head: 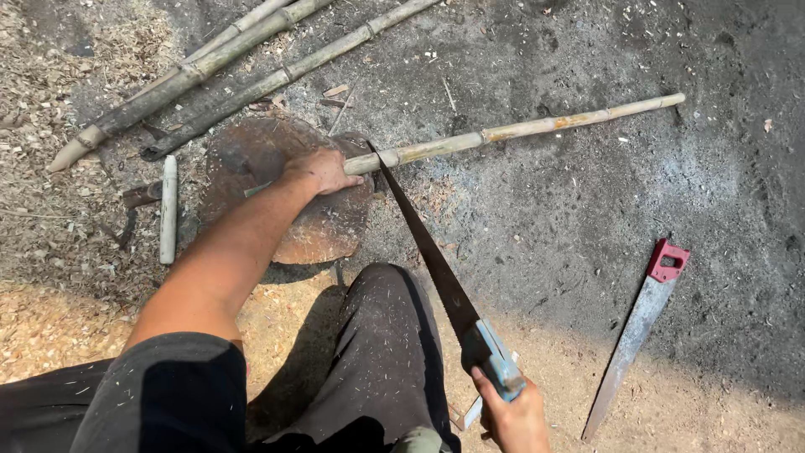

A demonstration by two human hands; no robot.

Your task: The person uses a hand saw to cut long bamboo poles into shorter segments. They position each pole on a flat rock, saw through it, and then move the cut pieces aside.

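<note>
The bamboo pole (511, 130) lay across the dark ground, its near end resting on a round wooden block (323, 231) and its far end pointing up and to the right. The left hand (320, 170) was closed over the near end of the pole, pressing it onto the block. A handsaw (428, 252) with a dark blade met the pole just beside the left hand, the blade tip touching the pole's upper edge. The right hand (513, 415) was wrapped around the saw's blue handle at the lower edge of the view. The person's knee in dark trousers (377, 335) sat between the block and the saw handle. A second saw (639, 327) with a red handle lay well apart on the ground to the right. Three longer bamboo poles (210, 71) lay side by side beyond the block, upper left. A short pale stick (168, 210) lay left of the block, among sawdust and shavings.
</note>
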